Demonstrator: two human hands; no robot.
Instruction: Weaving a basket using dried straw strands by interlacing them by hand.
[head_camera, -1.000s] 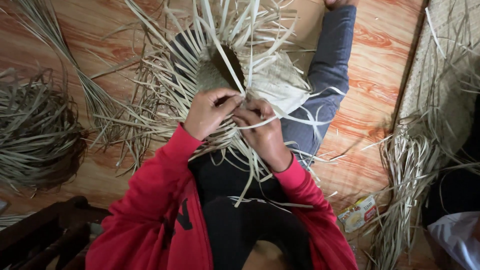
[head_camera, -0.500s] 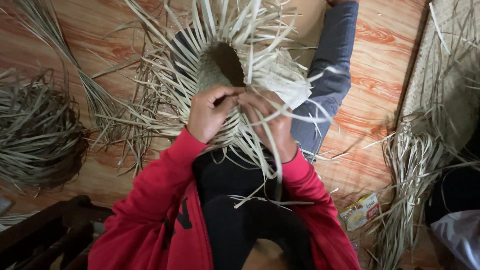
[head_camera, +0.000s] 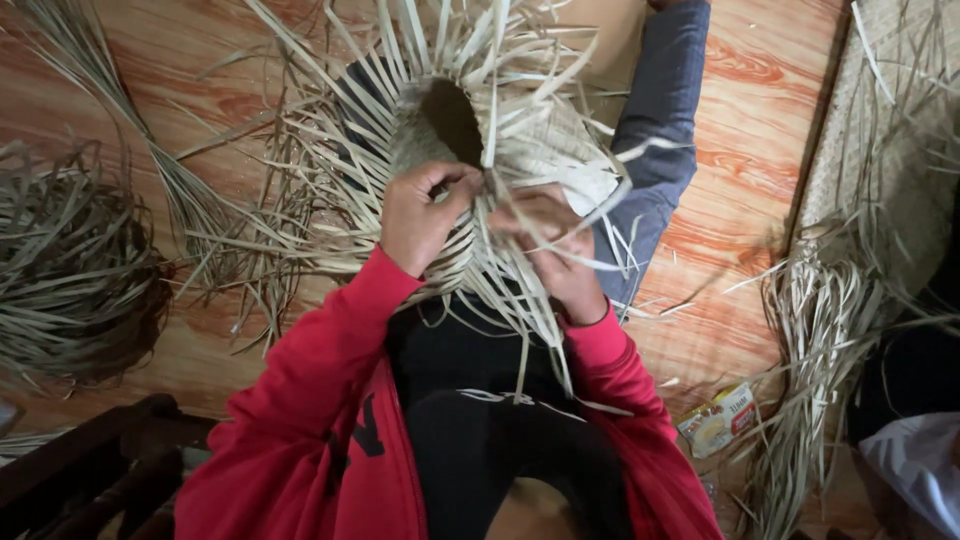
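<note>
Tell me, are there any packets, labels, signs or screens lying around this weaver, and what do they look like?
Small packet: flat on the wooden floor at lower right, beside the red sleeve and the loose strips; rectangular, pale yellow with a red patch and a round picture.
No signs or screens show.

A wooden floor (head_camera: 760, 150) with an orange-brown grain is seen beneath everything. A tangled heap of dried strips (head_camera: 70, 280) is noted at the left edge. A long bundle of strips (head_camera: 110, 110) is laid across the floor's upper left. A further sheaf of pale strips (head_camera: 820, 330) is found at the right, beside a woven mat (head_camera: 880, 130). A small printed packet (head_camera: 717, 420) lies on the floor near that sheaf. Dark wooden furniture (head_camera: 90, 470) is partly visible at lower left.
</note>
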